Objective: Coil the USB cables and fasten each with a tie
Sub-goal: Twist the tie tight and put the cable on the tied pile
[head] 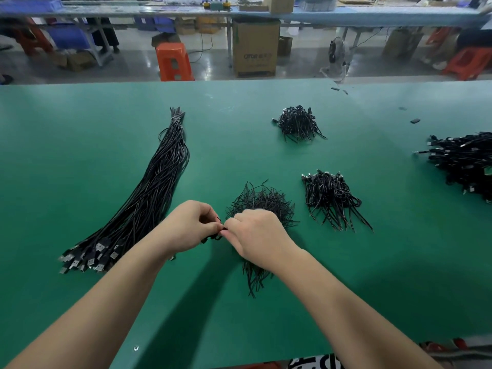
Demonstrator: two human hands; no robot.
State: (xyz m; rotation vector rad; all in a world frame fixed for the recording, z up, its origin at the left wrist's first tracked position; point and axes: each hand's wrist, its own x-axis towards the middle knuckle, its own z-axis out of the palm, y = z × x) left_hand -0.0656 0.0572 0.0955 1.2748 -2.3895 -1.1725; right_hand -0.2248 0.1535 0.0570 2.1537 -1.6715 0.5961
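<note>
- Cable (pixel 213 235), small and black, is sitting between the two hands just above the green bench (pixel 80 115), in front of the loose tie pile (pixel 262 202).
- Left hand (pixel 187 226) is gripping the coil; its fingers (pixel 205 213) are curling round it.
- Right hand (pixel 257 235) is pinching at the same spot, thumb and forefinger closing on what is probably a tie, though the tie itself is too small to tell.
- Judged step: twisting the tie shut round the coil. Doing it well is calling for the left hand keeping the loops flat and tight while the right is turning the tie ends snugly at the coil's middle.
- Uncoiled bundle (pixel 149 198) is lying to the left; finished heaps (pixel 330 198) are lying to the right.
- Writing: a carton (pixel 255 46) beyond the bench is bearing a pale printed logo, too blurred for reading.
</note>
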